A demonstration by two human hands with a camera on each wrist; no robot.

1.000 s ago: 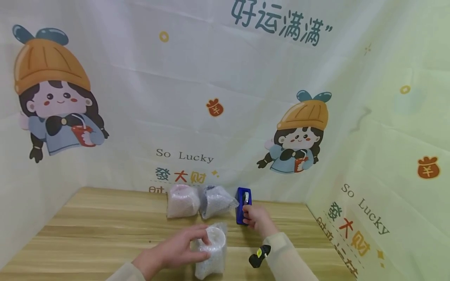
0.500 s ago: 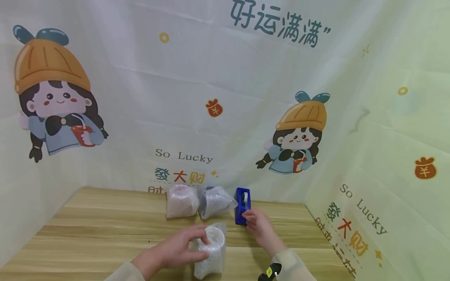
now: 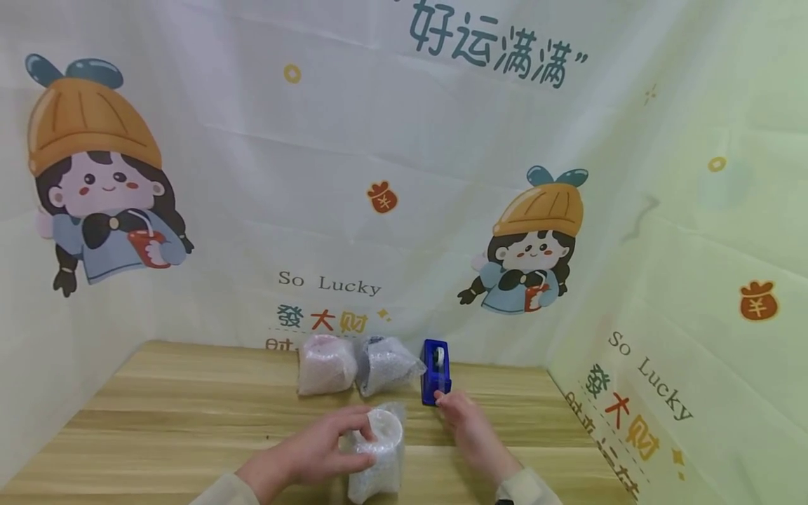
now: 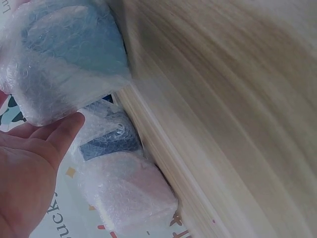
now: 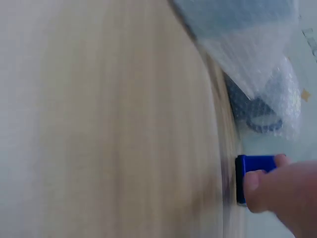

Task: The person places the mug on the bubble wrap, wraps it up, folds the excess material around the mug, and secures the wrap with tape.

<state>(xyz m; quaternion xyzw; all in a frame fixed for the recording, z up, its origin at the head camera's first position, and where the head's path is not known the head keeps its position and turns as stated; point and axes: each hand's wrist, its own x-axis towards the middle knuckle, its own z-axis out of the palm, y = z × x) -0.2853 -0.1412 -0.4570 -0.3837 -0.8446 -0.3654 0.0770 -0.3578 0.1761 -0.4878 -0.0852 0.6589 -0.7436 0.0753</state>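
Observation:
A bubble-wrapped cup (image 3: 379,459) stands at the front of the table, its round rim facing up. My left hand (image 3: 325,443) holds it from the left, fingers over the rim and thumb at the near side. Bluish colour shows through the wrap of this cup (image 4: 74,54) in the left wrist view. Behind and to the right stands a blue tape dispenser (image 3: 435,386) with a small roll in it. My right hand (image 3: 470,431) is at its near end, thumb and finger pinching a clear strip of tape that is hard to make out.
Two more bubble-wrapped items, one pinkish (image 3: 326,366) and one with dark blue inside (image 3: 386,366), stand at the back beside the dispenser. A printed cloth (image 3: 252,175) hangs behind and along the sides of the wooden table (image 3: 158,407).
My right hand has drawn back from the dispenser's roll toward me, past its near end. The left hand and the cup have stayed in place.

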